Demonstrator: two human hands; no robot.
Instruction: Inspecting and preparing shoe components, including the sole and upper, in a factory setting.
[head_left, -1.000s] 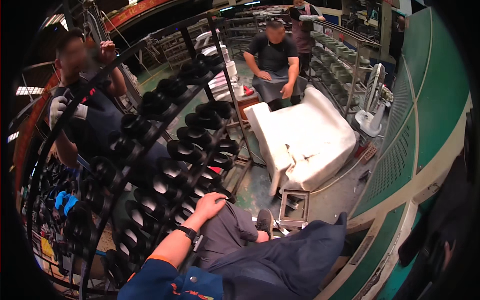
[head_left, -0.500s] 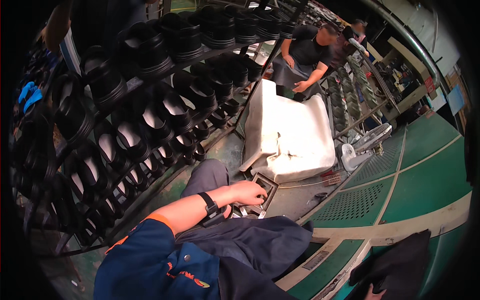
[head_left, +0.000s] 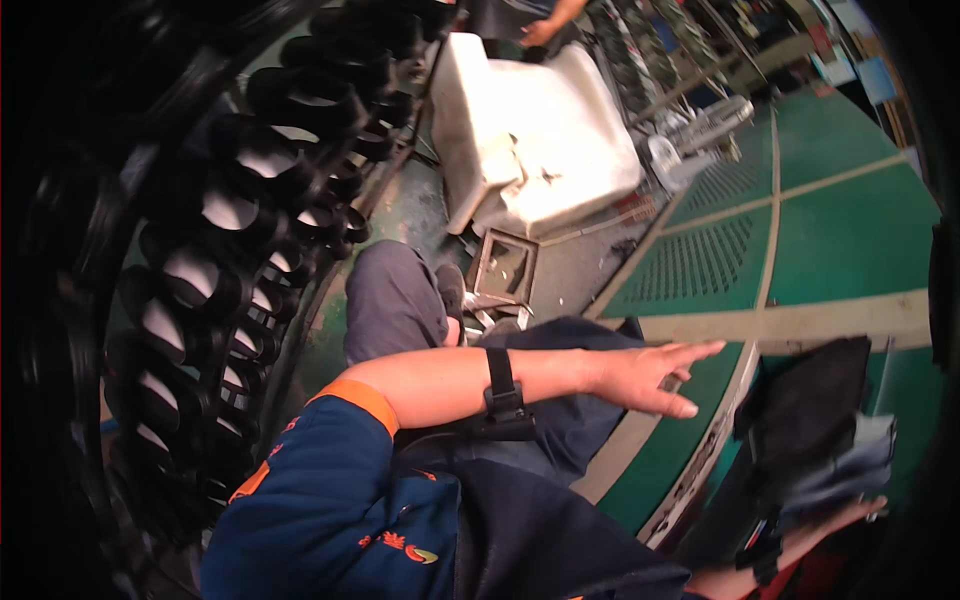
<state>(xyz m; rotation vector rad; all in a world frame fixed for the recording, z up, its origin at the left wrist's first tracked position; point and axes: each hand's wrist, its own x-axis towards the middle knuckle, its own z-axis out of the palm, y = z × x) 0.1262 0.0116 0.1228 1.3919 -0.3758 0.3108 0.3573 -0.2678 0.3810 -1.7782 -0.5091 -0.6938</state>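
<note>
My left hand (head_left: 645,380) reaches rightward across my lap, over the edge of a green panel (head_left: 690,430). Its index finger and thumb are stretched apart, and I see nothing held. A black band (head_left: 503,385) circles that forearm. At the lower right, my right hand (head_left: 845,515) lies partly in shadow, its visible fingers stretched out. It is beside grey cloth-like material (head_left: 865,450), below a dark cloth (head_left: 810,400); whether it touches them I cannot tell. On the floor beyond my knees stands a rectangular metal frame (head_left: 484,268).
Racks of black shoes (head_left: 230,205) rise along the left. Ahead is a block with a pale cover (head_left: 540,120); another person's hand (head_left: 540,32) shows behind it. Green machine panels (head_left: 840,240) line the right side, with a white fan (head_left: 710,125) near them.
My left hand has left the metal frame and swung right. More of my right hand and forearm shows at the lower right. The whole view has shifted downward.
</note>
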